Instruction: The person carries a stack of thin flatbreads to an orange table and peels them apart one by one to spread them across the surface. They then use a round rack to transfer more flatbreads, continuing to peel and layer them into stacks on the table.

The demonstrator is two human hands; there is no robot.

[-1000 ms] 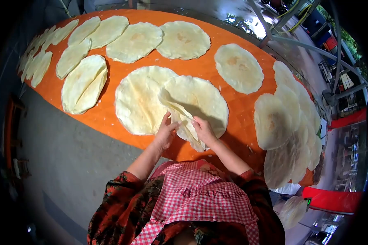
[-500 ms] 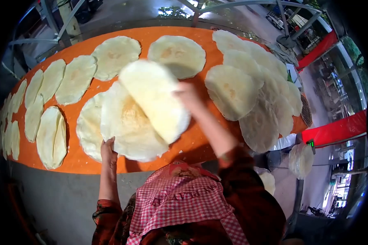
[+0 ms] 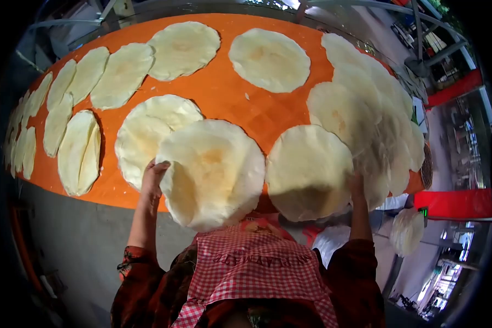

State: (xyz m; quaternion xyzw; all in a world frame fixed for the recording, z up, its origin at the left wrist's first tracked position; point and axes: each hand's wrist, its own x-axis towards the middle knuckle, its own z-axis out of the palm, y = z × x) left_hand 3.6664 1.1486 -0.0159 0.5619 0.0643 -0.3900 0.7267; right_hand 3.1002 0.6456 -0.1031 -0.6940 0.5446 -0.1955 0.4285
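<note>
My left hand [image 3: 154, 179] is closed on the left edge of a large, thin, round flatbread [image 3: 224, 169], pale with a browned patch near its middle. This flatbread overlaps another flatbread [image 3: 142, 126] on the orange cloth. On the other side, my right hand [image 3: 357, 185] grips the right edge of a second round flatbread [image 3: 306, 164], its fingers shadowed and partly blurred. A dark shadow falls across the lower part of that sheet. The two held flatbreads lie side by side, their edges nearly touching.
Several flatbreads, one of them folded [image 3: 77, 156], lie along the left and back of the orange cloth [image 3: 246, 109]. Overlapping translucent sheets [image 3: 388, 126] cover its right end. A bagged stack of round sheets [image 3: 407, 232] is beyond the table's right edge.
My right hand has moved right and down, bringing the lifted, folded-over flatbread apart from the one in my left hand and spreading it flat beside it. The view has shifted.
</note>
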